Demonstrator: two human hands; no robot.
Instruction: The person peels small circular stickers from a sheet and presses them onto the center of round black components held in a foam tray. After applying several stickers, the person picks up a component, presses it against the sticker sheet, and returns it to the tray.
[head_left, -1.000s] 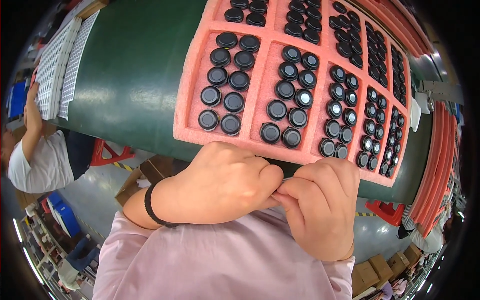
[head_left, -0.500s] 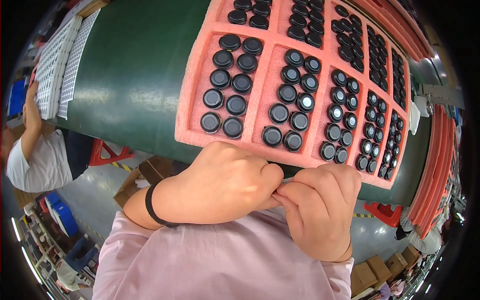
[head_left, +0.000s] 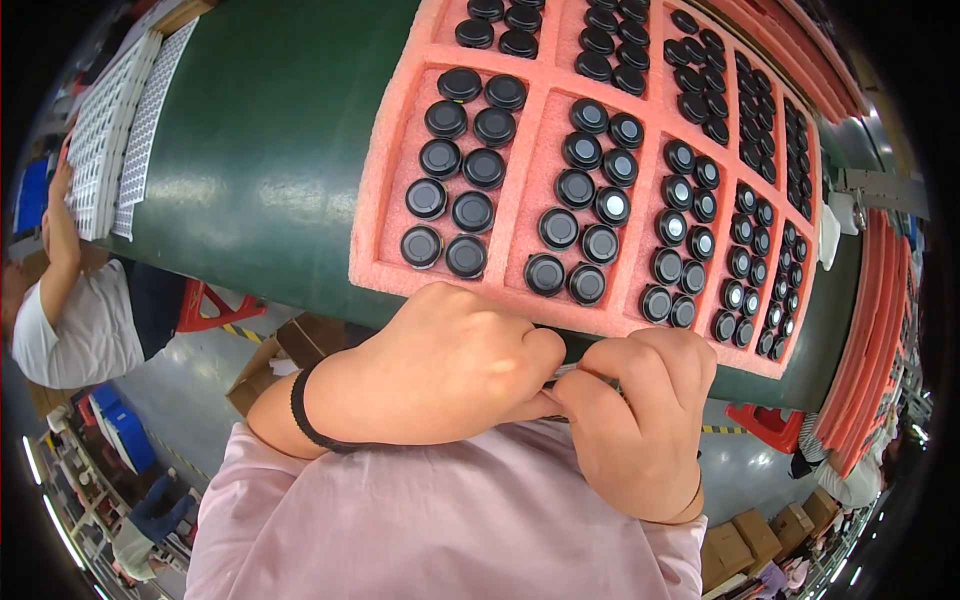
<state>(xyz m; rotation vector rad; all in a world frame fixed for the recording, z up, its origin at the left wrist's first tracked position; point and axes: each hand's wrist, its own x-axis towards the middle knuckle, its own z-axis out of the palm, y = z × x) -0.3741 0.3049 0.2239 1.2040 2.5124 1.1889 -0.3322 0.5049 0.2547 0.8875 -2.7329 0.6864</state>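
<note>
Green bench (head_left: 260, 190) fills the upper view, carrying the pink foam tray (head_left: 530, 130) with its compartments of black round caps (head_left: 470, 212). The tray sits slightly further right and higher in view than a second ago, a shift of my head rather than of the tray, as far as I can judge; every cap I can see lies in its pocket as before. Below the tray's near edge, my left hand (head_left: 440, 375) and right hand (head_left: 640, 420) remain pressed together over my pink shirt (head_left: 440, 530), hardly moved over the last second. Fingers of both hands are curled tight and pinch a small, thin, pale piece (head_left: 566, 371) between them; it is too hidden to identify. Since the grip has barely changed, I judge the fiddly work on that piece is still under way. A black band (head_left: 300, 415) circles my left wrist. At far left, another person in white (head_left: 70, 320) leans at the bench beside white trays (head_left: 110, 130).
</note>
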